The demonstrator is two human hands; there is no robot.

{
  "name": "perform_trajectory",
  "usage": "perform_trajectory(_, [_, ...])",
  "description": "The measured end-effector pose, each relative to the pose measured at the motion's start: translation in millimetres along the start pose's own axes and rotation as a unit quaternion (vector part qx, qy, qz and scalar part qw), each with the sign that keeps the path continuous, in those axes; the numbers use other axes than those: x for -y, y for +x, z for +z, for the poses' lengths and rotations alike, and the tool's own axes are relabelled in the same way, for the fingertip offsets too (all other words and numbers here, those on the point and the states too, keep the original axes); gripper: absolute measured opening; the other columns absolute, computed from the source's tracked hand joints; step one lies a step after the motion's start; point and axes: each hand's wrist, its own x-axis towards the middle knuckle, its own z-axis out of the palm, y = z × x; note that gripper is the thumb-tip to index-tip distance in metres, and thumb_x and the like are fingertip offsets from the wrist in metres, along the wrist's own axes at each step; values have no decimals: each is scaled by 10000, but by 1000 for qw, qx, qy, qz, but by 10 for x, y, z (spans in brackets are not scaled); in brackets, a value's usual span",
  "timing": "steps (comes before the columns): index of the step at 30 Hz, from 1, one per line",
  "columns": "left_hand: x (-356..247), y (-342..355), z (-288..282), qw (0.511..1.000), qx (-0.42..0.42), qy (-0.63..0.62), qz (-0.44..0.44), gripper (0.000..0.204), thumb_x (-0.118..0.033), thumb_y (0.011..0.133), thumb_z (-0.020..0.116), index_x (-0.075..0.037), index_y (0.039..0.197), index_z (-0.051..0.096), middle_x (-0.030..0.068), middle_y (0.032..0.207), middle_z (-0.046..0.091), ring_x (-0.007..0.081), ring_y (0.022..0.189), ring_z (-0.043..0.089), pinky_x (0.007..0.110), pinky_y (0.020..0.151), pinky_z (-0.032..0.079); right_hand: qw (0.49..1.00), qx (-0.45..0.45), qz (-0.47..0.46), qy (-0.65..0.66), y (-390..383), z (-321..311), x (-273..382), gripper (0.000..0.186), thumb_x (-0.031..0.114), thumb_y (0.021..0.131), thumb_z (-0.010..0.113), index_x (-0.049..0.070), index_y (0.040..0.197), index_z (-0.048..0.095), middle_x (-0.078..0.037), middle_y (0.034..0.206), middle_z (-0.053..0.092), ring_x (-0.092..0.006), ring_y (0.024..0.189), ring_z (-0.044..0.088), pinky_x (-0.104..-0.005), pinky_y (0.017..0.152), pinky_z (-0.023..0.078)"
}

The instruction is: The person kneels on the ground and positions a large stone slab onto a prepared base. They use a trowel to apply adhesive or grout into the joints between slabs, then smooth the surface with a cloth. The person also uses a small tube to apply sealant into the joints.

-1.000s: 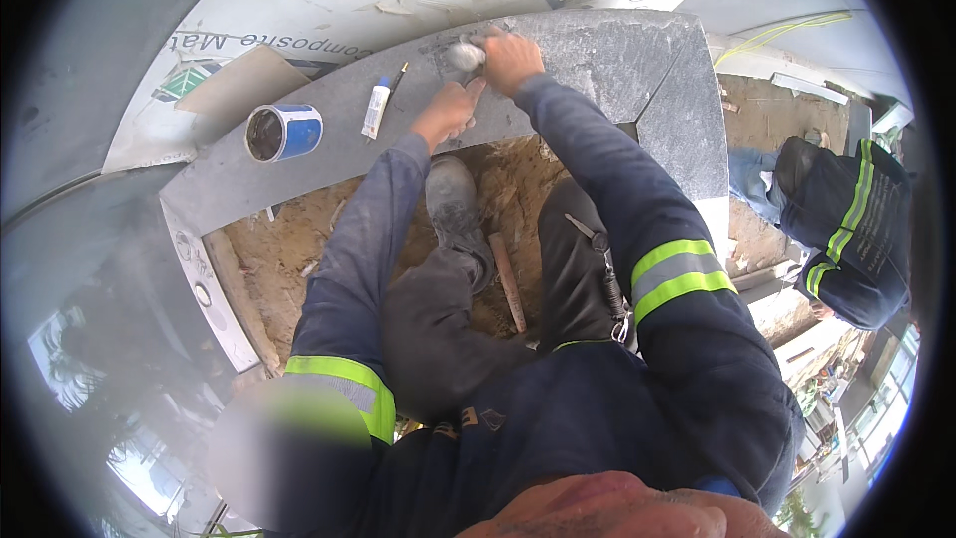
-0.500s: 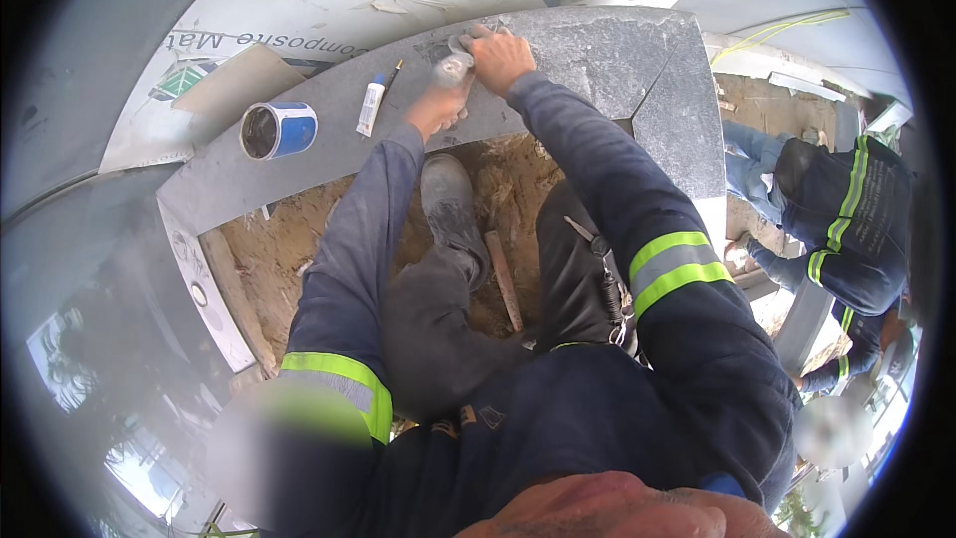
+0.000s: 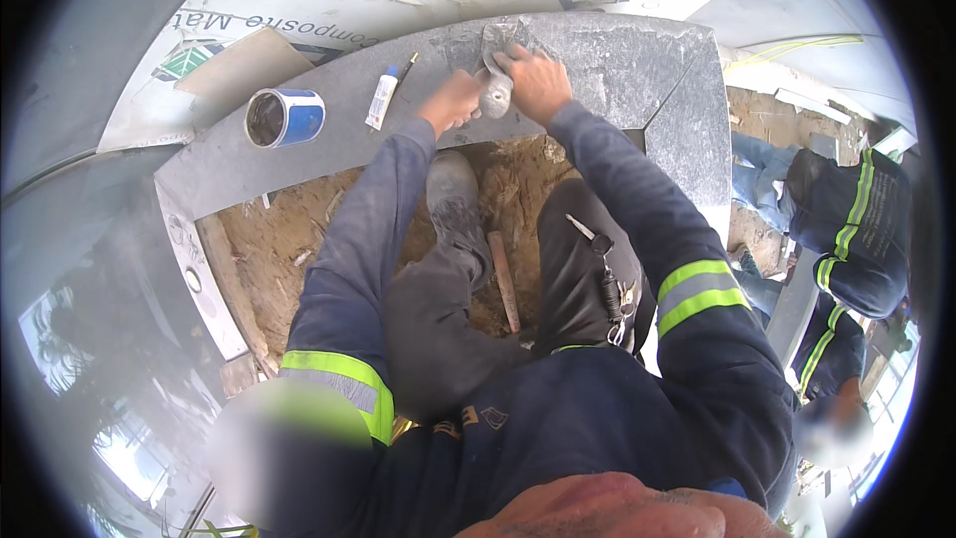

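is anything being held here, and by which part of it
The right hand appears to grip a dusty grey object, kind unclear, near its middle; blur hides whether the left hand grips it.

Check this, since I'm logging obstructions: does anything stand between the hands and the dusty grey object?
Nothing visible does. The right hand appears to touch the dusty grey object, and the blurred left hand is close by its left side. The white tube and blue-and-white can are farther left on the slab.

Right hand point(image 3: 538, 85) now further right and closer to the body; grey tool's point(image 3: 496, 96) rounded end likewise. Second co-worker point(image 3: 829, 351) in view, wasn't a second ago.
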Motion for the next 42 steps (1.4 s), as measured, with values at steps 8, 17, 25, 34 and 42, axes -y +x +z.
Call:
perform_trajectory(8, [60, -50, -36, 992, 19, 20, 122, 422, -460, 1030, 533, -43, 969, 560, 66, 658, 522, 138, 464, 418, 336, 405, 316, 999, -47, -2, 21, -57, -38, 40, 257, 128, 919, 661, 125, 1173, 701, -68, 1187, 673, -326, 1029, 708, -428, 792, 609])
perform_trajectory(17, [1, -113, 38, 991, -26, -36, 124, 626, -521, 1045, 509, 62, 850, 627, 131, 631, 592, 177, 420, 445, 372, 398, 354, 994, -106, -13, -11, 4, 88, 13, 392, 197, 878, 736, 207, 1266, 677, -45, 1117, 662, -298, 980, 714, -389, 776, 625])
perform_trajectory(25, [164, 61, 90, 995, -27, -63, 76, 647, -519, 1049, 509, 48, 752, 595, 145, 637, 599, 178, 413, 453, 365, 378, 320, 996, -66, 23, 64, -81, 5, 70, 395, 128, 917, 659, 208, 1303, 654, -87, 1138, 631, -287, 1005, 687, -418, 806, 599])
perform_trajectory(34, [198, -166, -2, 926, -260, 184, 201, 503, -441, 1022, 581, 49, 1044, 692, 181, 758, 655, 266, 640, 637, 419, 527, 480, 969, -219, 87, 67, 316, -372, -381, 224, 99, 972, 598, 70, 1174, 689, -120, 1075, 700, -278, 913, 713, -407, 778, 605])
perform_trajectory(42, [19, -609, 448, 812, -235, 480, 234, 468, -365, 1060, 515, 20, 1318, 582, 219, 977, 690, 376, 824, 721, 490, 675, 577, 950, -294, -38, 98, -770, 13, -526, 334, 74, 911, 669, 89, 1244, 686, -90, 1055, 699, -211, 886, 708, -374, 688, 606])
